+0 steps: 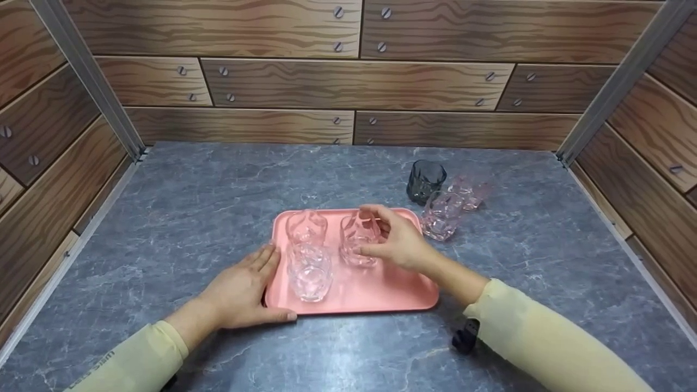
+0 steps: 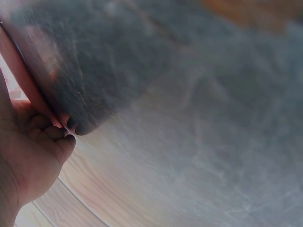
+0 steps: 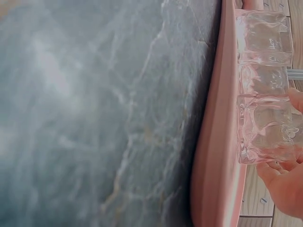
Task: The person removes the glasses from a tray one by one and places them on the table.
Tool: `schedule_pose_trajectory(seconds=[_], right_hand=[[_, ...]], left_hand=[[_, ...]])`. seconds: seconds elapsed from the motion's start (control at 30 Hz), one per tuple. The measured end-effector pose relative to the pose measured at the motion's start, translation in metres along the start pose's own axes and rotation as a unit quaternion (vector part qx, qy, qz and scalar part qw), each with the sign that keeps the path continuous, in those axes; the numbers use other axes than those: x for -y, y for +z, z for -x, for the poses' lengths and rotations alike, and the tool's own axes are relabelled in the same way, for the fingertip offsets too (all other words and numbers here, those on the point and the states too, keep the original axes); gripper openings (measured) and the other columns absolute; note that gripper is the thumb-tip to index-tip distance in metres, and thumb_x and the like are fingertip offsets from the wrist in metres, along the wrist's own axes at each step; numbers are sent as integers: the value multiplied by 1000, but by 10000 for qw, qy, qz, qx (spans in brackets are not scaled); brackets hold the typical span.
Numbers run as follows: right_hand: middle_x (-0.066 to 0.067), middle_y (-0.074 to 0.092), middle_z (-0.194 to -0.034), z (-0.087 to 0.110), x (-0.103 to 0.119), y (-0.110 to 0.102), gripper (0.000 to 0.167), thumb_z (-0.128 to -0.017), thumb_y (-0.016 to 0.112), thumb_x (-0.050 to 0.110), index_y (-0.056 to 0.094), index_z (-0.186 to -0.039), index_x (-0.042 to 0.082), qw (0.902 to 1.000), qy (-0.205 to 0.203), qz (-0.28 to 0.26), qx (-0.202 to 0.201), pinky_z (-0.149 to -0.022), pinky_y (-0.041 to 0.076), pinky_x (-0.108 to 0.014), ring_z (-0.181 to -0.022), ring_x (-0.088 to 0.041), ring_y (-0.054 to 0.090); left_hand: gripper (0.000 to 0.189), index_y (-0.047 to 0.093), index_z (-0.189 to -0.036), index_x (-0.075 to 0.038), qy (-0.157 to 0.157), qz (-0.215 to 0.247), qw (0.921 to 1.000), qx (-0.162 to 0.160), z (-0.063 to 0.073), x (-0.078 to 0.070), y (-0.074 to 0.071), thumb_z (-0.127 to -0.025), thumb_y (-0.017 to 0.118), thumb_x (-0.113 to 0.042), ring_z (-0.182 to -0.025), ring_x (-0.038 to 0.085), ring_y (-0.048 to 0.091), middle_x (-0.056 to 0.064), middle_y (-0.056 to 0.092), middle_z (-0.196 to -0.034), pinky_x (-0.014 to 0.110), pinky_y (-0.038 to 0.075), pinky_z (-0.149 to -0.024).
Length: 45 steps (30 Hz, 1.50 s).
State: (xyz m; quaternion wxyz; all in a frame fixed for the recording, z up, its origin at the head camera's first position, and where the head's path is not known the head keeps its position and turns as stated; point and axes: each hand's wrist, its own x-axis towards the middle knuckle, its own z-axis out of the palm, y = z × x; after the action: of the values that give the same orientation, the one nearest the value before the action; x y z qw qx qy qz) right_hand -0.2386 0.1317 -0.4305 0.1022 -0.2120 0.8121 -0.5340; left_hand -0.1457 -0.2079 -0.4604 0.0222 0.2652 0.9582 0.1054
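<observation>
A pink tray (image 1: 392,291) lies on the table. My left hand (image 1: 239,291) rests at its near left corner, fingers fairly straight along the left rim and thumb by the front rim; the left wrist view shows this hand (image 2: 35,161) against the tray's edge. Between thumb and fingers, my right hand (image 1: 405,242) holds a clear faceted drinking glass (image 1: 356,239) upright on the tray. The right wrist view has the same glass (image 3: 265,125) at the fingertips. Two more clear glasses, a rear one (image 1: 306,228) and a front one (image 1: 310,280), stand in the tray's left part.
Beyond the tray's far right corner stands a dark grey glass (image 1: 426,182). Two pinkish transparent glasses, one nearer (image 1: 440,220) and one farther (image 1: 472,193), are beside it. Wood-patterned panels (image 1: 354,84) enclose the grey marbled table (image 1: 218,185) at the back and sides.
</observation>
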Motion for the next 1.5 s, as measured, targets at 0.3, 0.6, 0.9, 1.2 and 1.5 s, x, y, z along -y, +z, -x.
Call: schedule_pose_trajectory(seconds=[0.3,0.6,0.9,1.2,1.5], right_hand=[[-16,57,-149,9,10,-12,88,-78,92,4,48,-154,1,9994,-333,-24,34,-119,42,-43,-139,-33,56],[-15,59,-146,21,25,-29,87,-77,92,2,50,-153,1,9984,-559,57,-89,-116,45,-40,-137,-32,58],[-12,62,-145,35,43,-53,89,-75,94,2,52,-153,6,9971,-710,256,-114,-109,52,-39,-130,-30,63],[-7,62,-144,48,54,-79,87,-78,97,13,53,-153,10,9945,-808,621,-243,-107,53,-40,-128,-26,65],[-11,64,-141,58,57,-110,88,-75,95,2,53,-153,6,9914,-918,686,-631,-103,55,-28,-122,-30,66]], left_hand=[[130,31,-160,13,20,-5,10000,-48,0,-1,0,-85,55,-91,-153,47,33,36,31,-164,56,35,-122],[131,30,-161,12,27,-80,9999,-62,1,1,1,-84,56,-91,-154,45,31,35,30,-165,55,33,-123],[129,32,-160,12,27,-14,10000,-85,1,-1,0,-85,56,-90,-153,47,33,35,30,-165,56,35,-122],[130,31,-161,12,-13,-43,9999,-90,1,0,-1,-84,57,-90,-153,46,33,34,29,-165,56,35,-122],[130,31,-161,12,-8,-2,10000,-73,1,-1,-1,-84,58,-89,-153,47,33,35,30,-165,57,35,-122]])
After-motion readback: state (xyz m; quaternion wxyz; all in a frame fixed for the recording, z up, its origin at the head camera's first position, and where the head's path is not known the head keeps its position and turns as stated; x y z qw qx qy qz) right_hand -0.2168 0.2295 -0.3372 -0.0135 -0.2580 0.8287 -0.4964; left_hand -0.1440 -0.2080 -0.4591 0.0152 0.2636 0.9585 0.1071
